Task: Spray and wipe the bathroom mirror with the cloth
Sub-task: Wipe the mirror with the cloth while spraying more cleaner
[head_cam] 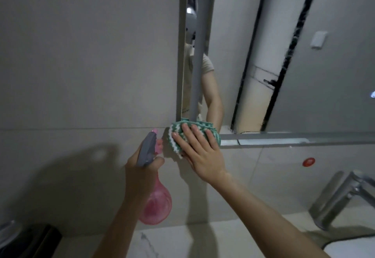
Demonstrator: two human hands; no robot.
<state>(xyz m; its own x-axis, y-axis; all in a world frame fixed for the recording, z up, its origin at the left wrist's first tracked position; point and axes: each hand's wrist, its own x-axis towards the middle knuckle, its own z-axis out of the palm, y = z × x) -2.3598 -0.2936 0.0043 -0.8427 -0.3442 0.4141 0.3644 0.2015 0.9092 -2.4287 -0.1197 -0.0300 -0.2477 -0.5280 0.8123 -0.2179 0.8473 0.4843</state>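
The bathroom mirror (304, 54) fills the upper right, with a grey frame along its left and bottom edges. My right hand (199, 152) lies flat on a green-and-white cloth (176, 138), pressing it against the mirror's lower left corner and the wall just below. My left hand (140, 168) grips a pink spray bottle (156, 207) with a grey trigger head (147, 150), held upright just left of the cloth, its nozzle close to the wall.
A chrome faucet (343, 198) stands at the lower right over a white basin rim (353, 247). A marble counter (182, 241) runs below. A red round sticker (308, 162) sits on the wall tile. A dark object (30, 241) lies at the lower left.
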